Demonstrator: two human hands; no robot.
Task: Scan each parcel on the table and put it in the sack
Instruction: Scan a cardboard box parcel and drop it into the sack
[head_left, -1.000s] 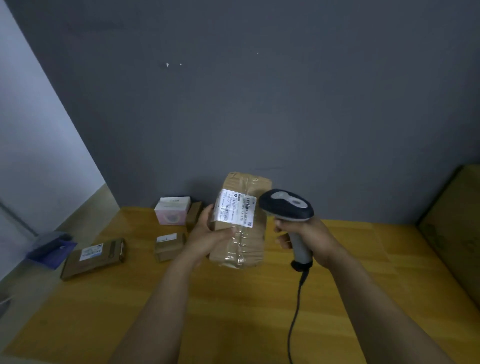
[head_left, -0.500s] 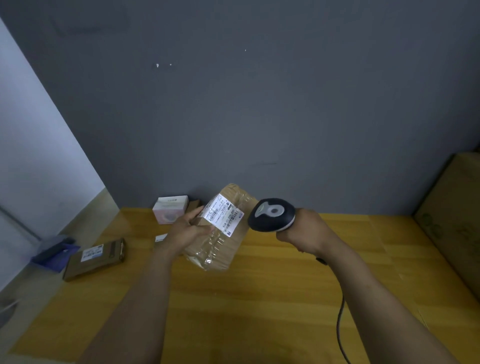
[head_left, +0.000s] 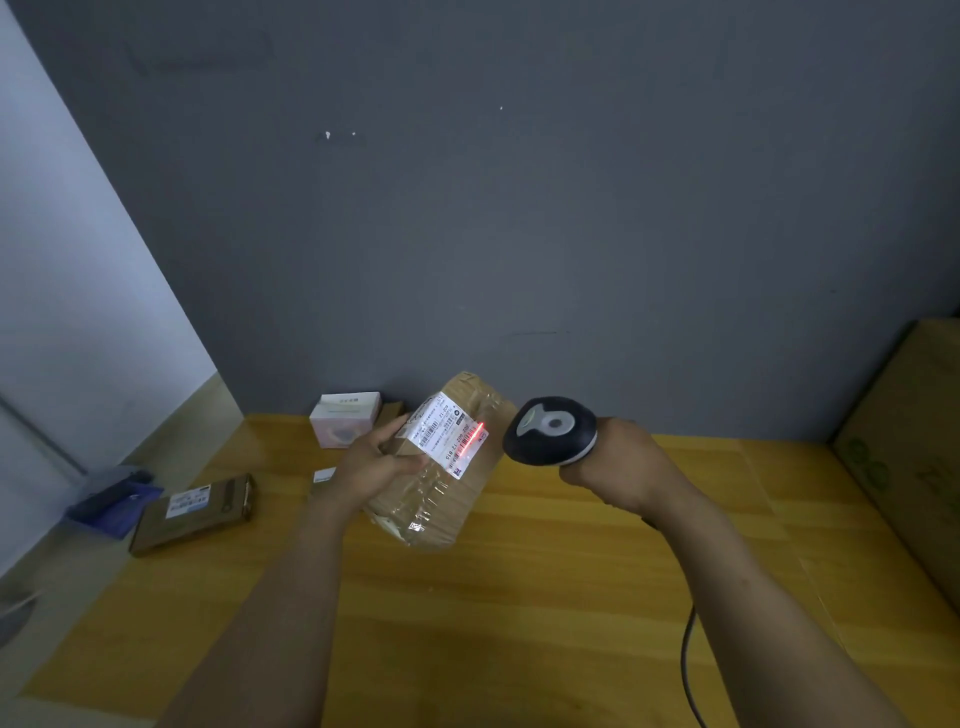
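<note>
Red scan line glows across the white shipping label (head_left: 451, 435) on the taped brown cardboard parcel (head_left: 439, 467); its print is too small to read. Left hand (head_left: 375, 464) grips that parcel, tilted, above the yellow wooden table (head_left: 545, 597). Right hand (head_left: 613, 467) is wrapped round the black-and-grey corded barcode scanner (head_left: 550, 431), aimed at the label. Flat brown parcel (head_left: 195, 512) and white-and-pink box (head_left: 345, 418) sit by the grey wall (head_left: 519, 208).

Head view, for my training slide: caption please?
Left hand tilts a taped parcel while the right hand aims a scanner, red beam crossing its label.
</note>
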